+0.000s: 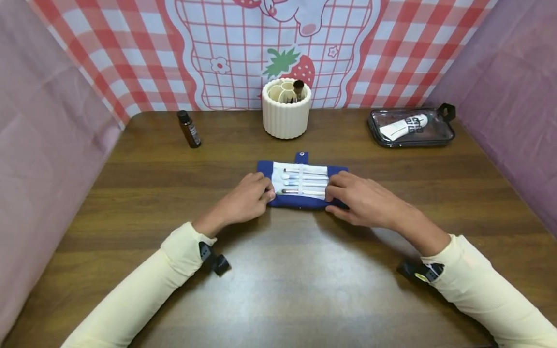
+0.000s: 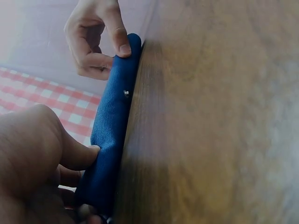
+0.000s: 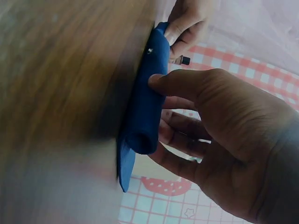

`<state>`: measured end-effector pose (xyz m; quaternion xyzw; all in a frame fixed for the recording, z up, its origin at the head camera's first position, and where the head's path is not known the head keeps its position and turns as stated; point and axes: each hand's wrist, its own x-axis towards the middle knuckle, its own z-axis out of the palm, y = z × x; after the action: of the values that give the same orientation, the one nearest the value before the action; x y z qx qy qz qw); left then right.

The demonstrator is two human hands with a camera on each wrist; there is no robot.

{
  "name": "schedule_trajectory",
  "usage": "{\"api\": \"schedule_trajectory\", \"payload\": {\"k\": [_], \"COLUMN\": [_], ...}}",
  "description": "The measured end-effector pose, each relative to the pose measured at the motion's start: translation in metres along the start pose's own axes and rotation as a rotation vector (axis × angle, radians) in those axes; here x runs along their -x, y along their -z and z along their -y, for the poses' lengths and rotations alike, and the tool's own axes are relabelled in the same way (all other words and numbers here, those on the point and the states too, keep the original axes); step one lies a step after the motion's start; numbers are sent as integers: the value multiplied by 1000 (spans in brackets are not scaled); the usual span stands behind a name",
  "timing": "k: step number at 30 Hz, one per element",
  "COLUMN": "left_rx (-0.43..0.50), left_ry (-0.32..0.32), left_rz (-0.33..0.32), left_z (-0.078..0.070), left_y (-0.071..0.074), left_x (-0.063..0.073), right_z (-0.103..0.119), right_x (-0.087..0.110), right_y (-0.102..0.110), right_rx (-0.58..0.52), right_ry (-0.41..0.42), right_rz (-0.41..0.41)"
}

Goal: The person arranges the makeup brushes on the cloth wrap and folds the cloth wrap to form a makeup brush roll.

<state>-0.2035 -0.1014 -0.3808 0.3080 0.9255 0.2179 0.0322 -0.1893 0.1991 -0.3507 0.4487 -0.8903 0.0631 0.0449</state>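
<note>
A blue fabric brush roll [image 1: 300, 201] lies on the table with its near edge rolled over, its white inner side facing up. Several slim makeup brushes [image 1: 304, 183] sit under a white elastic band across it. My left hand [image 1: 251, 197] grips the left end, thumb on the near side, as the left wrist view shows. At the other end my right hand [image 1: 359, 197] holds the rolled edge between thumb and fingers. A metal snap [image 2: 126, 94] shows on the rolled part. From the far edge sticks out a blue strap [image 1: 301, 157] with a snap.
Behind the roll stands a cream ribbed holder [image 1: 286, 118] with a brush in it. A dark bottle [image 1: 189, 129] is at the back left. At the back right lies a clear black-edged case [image 1: 411, 140] with a white tube [image 1: 404, 127]. A checked cloth [image 1: 143, 58] hangs behind.
</note>
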Motion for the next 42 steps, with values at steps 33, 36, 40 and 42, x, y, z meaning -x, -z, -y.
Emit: {"api": "schedule_trajectory", "payload": {"k": [33,36,40,42], "left_rx": [102,66,41,40], "left_ry": [-119,-113,-124,-123], "left_rz": [-127,-152,-174,-178], "left_z": [5,4,4,4], "left_y": [2,2,1,0], "left_x": [2,2,1,0], "right_z": [-5,-3,-1,-1], "right_x": [-3,-2,0,0], "right_y": [-5,-2,0,0], "right_rx": [-42,34,65,63], "right_ry": [-52,-38,-52,-50], "right_rz": [-90,-52,26,36]}}
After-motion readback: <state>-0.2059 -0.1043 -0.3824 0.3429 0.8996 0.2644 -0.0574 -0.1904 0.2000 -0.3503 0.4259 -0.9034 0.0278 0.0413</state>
